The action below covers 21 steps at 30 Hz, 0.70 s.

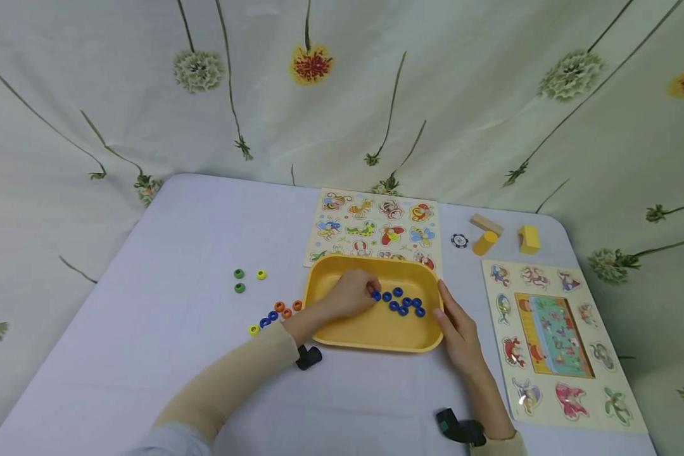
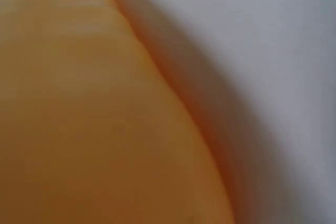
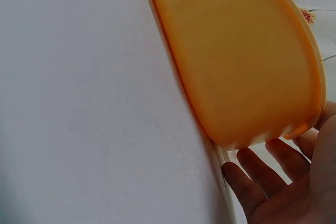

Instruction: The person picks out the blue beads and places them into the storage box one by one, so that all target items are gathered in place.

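Observation:
In the head view, a yellow tray (image 1: 353,335) stands on the table with several blue ring beads (image 1: 403,310) inside, toward its right end. My left hand (image 1: 350,294) reaches over the tray's left side and pinches a blue bead (image 1: 376,296) at its fingertips. My right hand (image 1: 460,329) holds the tray's right end by the rim, thumb toward the near side. In the right wrist view, fingers of that hand (image 3: 283,177) bend against the tray's end wall. Only a blurred yellow-orange surface beside the white cloth fills the left wrist view.
Left of the tray lie orange beads (image 1: 287,313), blue beads (image 1: 273,315), yellow beads (image 1: 261,274) and green beads (image 1: 239,273). An insect puzzle board (image 1: 348,218) lies behind it. A sea-animal puzzle board (image 1: 504,380), wooden blocks (image 1: 529,239) and a round chip (image 1: 459,240) are on the right.

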{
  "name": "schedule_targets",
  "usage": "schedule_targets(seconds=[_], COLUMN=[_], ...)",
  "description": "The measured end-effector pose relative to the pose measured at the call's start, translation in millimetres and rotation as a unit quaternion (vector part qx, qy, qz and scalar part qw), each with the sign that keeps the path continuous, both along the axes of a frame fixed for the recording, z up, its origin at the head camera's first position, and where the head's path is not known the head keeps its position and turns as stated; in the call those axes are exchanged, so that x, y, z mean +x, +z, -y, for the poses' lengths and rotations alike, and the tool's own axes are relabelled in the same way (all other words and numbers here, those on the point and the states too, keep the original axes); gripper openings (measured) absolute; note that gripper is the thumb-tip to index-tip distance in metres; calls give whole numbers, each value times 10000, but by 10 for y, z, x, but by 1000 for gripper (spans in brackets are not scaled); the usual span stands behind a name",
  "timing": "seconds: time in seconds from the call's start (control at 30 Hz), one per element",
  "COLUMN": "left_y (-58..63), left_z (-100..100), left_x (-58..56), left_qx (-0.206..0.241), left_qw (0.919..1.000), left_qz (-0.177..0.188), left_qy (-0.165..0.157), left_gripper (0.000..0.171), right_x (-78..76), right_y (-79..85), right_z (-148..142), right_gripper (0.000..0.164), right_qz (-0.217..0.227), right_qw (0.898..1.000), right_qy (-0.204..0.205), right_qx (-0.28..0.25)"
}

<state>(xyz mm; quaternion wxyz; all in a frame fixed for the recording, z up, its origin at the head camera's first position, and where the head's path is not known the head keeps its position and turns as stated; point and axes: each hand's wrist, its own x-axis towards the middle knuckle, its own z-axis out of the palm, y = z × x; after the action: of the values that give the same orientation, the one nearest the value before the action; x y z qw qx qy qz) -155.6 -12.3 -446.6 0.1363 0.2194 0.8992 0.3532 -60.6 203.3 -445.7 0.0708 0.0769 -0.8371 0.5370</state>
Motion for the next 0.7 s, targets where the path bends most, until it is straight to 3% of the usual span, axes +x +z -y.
schedule_targets(seconds=[0.13, 0.27, 0.43, 0.57, 0.7], left_y=[-30, -53, -24, 93, 236], left_z=[-69, -102, -82, 10, 205], left_x=[-1, 1, 52, 240, 508], left_qx=[-189, -37, -167, -377, 123], left_qw=[9997, 9994, 9995, 9971, 9911], left_qz=[-36, 92, 9, -640, -1322], left_qy=[-152, -319, -262, -148, -8], left_gripper=[12, 15, 23, 31, 28], right_x=[1, -10, -65, -95, -98], right_y=[21, -1, -178, -308, -339], right_z=[4, -8, -84, -125, -126], right_gripper=[47, 47, 48, 48, 48], right_qz=[-11, -35, 23, 131, 164], right_qw=[10000, 10000, 10000, 9999, 9999], right_qy=[18, 45, 6, -18, -9], right_qx=[74, 41, -19, -15, -13])
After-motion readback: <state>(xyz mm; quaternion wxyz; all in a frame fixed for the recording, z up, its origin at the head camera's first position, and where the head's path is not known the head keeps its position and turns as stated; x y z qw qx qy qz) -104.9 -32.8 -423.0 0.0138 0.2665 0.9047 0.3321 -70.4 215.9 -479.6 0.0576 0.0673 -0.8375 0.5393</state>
